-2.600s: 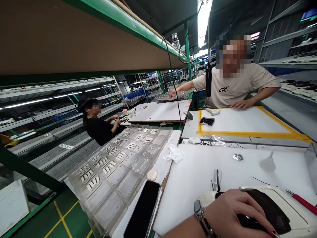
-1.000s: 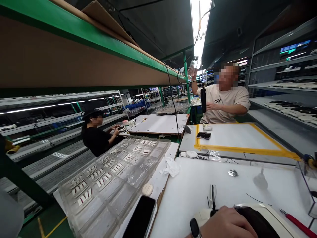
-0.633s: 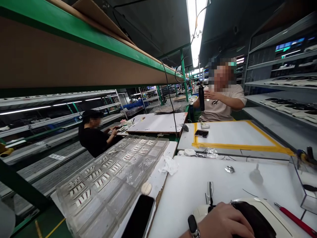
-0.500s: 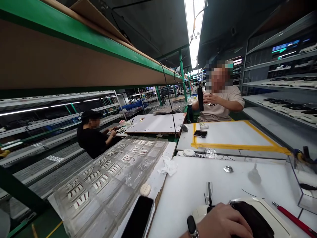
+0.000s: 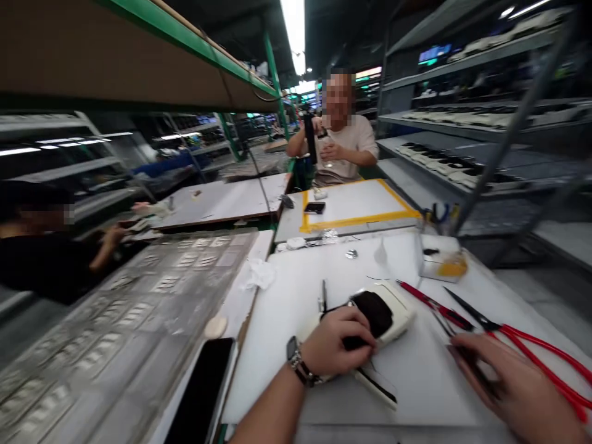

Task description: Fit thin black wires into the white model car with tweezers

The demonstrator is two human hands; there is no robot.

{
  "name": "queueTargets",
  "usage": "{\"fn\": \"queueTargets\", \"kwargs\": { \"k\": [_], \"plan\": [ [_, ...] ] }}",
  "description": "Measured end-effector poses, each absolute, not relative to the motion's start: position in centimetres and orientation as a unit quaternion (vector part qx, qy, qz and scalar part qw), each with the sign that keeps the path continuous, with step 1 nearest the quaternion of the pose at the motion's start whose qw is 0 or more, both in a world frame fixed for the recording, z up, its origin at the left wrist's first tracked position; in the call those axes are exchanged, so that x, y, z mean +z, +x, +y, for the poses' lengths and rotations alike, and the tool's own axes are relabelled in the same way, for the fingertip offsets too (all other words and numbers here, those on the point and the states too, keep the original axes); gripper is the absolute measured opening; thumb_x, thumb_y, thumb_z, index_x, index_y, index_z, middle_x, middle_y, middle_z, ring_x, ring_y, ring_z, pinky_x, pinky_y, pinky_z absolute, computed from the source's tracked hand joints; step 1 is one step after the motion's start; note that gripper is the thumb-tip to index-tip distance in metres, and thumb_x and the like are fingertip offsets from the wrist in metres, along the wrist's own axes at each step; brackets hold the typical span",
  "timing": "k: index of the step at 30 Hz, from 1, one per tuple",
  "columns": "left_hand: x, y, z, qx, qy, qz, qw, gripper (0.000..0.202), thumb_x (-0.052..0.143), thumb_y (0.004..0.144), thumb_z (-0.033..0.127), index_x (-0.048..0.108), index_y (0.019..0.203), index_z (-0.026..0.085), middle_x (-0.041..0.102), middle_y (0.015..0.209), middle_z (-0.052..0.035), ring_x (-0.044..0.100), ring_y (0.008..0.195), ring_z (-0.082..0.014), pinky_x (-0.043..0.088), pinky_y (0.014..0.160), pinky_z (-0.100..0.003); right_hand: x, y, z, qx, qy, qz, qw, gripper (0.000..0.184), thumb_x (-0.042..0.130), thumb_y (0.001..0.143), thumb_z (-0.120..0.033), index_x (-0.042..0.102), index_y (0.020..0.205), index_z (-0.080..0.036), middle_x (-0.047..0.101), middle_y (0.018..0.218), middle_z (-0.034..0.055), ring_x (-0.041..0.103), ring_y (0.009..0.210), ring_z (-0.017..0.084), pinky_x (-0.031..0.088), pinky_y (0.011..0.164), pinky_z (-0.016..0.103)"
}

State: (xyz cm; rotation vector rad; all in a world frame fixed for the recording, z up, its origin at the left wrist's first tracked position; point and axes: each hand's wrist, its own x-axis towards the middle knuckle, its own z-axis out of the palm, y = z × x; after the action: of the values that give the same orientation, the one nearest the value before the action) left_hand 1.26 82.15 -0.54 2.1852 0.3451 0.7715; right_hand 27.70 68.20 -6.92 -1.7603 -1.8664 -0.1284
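My left hand (image 5: 340,340), with a watch at its wrist, lies over a white model car (image 5: 401,302) with a black top, its fingers curled down on it. Parts like open doors stick out at either side; the hand hides the car's middle. To the right, my right hand (image 5: 518,376) is closed on a slim metal tool that looks like tweezers (image 5: 444,324), blurred by motion. Its tips point toward the red pen-like tool (image 5: 435,303) on the white table. Red-handled scissors (image 5: 504,330) lie beside and partly behind the right hand.
A phone (image 5: 203,388) and a clear compartment tray (image 5: 152,351) with small white parts lie left. Crumpled tissue (image 5: 259,273) is near the table edge. A clear box (image 5: 441,256) stands at right. One co-worker (image 5: 342,142) faces me; another (image 5: 41,246) sits left.
The view has swung right and down. My right hand has come into view with the tweezers. My left hand stays on the model car, and more of the car and the scissors now show.
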Motion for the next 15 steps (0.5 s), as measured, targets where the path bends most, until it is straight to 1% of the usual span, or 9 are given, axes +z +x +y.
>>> {"fn": "queueTargets", "kwargs": {
  "k": [1, 2, 5, 8, 9, 11, 13, 15],
  "plan": [
    [-0.2, 1.2, 82.2, 0.303, 0.854, 0.136, 0.401, 0.012, 0.061, 0.079, 0.023, 0.069, 0.078, 0.014, 0.062, 0.083, -0.0082, 0.059, 0.077, -0.0149, 0.051, 0.076, -0.027, -6.4, 27.7, 68.1, -0.034, -0.649, -0.708, 0.276, 0.032, 0.043, 0.082, -0.013, 0.059, 0.103, -0.031, 0.065, 0.099, 0.0069, 0.063, 0.093, 0.023, 0.053, 0.077, 0.036],
    [0.1, 1.1, 82.2, 0.299, 0.851, 0.136, 0.409, 0.012, 0.06, 0.08, 0.022, 0.069, 0.079, 0.014, 0.061, 0.083, -0.0081, 0.059, 0.077, -0.0148, 0.05, 0.075, -0.027, -6.0, 27.6, 68.2, -0.028, -0.648, -0.716, 0.258, 0.039, 0.038, 0.08, -0.008, 0.058, 0.106, -0.028, 0.065, 0.099, 0.0064, 0.062, 0.092, 0.022, 0.052, 0.077, 0.036],
    [0.7, 0.8, 82.3, 0.291, 0.846, 0.138, 0.424, 0.011, 0.059, 0.081, 0.02, 0.068, 0.079, 0.014, 0.06, 0.085, -0.0078, 0.058, 0.077, -0.0143, 0.05, 0.072, -0.026, -5.3, 26.9, 68.9, -0.041, -0.662, -0.721, 0.199, 0.045, 0.035, 0.079, -0.004, 0.057, 0.112, -0.025, 0.064, 0.1, 0.0055, 0.06, 0.095, 0.021, 0.05, 0.079, 0.037],
    [0.9, 0.6, 82.3, 0.28, 0.844, 0.14, 0.435, 0.01, 0.058, 0.081, 0.019, 0.067, 0.079, 0.015, 0.06, 0.086, -0.0072, 0.059, 0.078, -0.0142, 0.05, 0.072, -0.027, -5.1, 27.0, 69.0, -0.078, -0.652, -0.738, 0.152, 0.052, 0.034, 0.077, -0.003, 0.054, 0.118, -0.027, 0.061, 0.114, 0.0033, 0.055, 0.106, 0.022, 0.045, 0.087, 0.041],
    [1.0, 0.5, 82.4, 0.276, 0.843, 0.143, 0.439, 0.01, 0.058, 0.081, 0.019, 0.067, 0.079, 0.015, 0.06, 0.087, -0.007, 0.059, 0.078, -0.0141, 0.05, 0.072, -0.027, -5.0, 27.3, 68.8, -0.086, -0.65, -0.741, 0.143, 0.052, 0.034, 0.077, -0.003, 0.053, 0.119, -0.027, 0.06, 0.118, 0.0024, 0.054, 0.108, 0.022, 0.043, 0.09, 0.043],
    [1.1, 0.3, 82.5, 0.264, 0.84, 0.151, 0.449, 0.009, 0.059, 0.081, 0.018, 0.067, 0.079, 0.015, 0.061, 0.088, -0.0068, 0.059, 0.078, -0.0141, 0.051, 0.073, -0.027, -5.0, 28.0, 68.2, -0.101, -0.675, -0.718, 0.138, 0.044, 0.036, 0.082, -0.01, 0.053, 0.119, -0.027, 0.057, 0.122, 0.0026, 0.053, 0.109, 0.022, 0.042, 0.091, 0.044],
    [1.2, 0.2, 82.6, 0.249, 0.839, 0.152, 0.46, 0.008, 0.06, 0.081, 0.016, 0.067, 0.078, 0.015, 0.061, 0.088, -0.0067, 0.06, 0.078, -0.014, 0.051, 0.074, -0.027, -5.1, 29.0, 67.6, -0.114, -0.731, -0.66, 0.131, 0.037, 0.038, 0.086, -0.021, 0.053, 0.119, -0.022, 0.058, 0.119, 0.0064, 0.054, 0.106, 0.025, 0.043, 0.089, 0.044],
    [1.3, 0.2, 82.6, 0.228, 0.84, 0.147, 0.469, 0.007, 0.06, 0.08, 0.015, 0.067, 0.078, 0.014, 0.063, 0.088, -0.007, 0.06, 0.08, -0.0143, 0.051, 0.075, -0.028, -5.2, 29.8, 67.1, -0.11, -0.787, -0.597, 0.107, 0.038, 0.04, 0.086, -0.029, 0.054, 0.118, -0.015, 0.059, 0.114, 0.0115, 0.055, 0.102, 0.029, 0.046, 0.085, 0.045]
  ]
}}
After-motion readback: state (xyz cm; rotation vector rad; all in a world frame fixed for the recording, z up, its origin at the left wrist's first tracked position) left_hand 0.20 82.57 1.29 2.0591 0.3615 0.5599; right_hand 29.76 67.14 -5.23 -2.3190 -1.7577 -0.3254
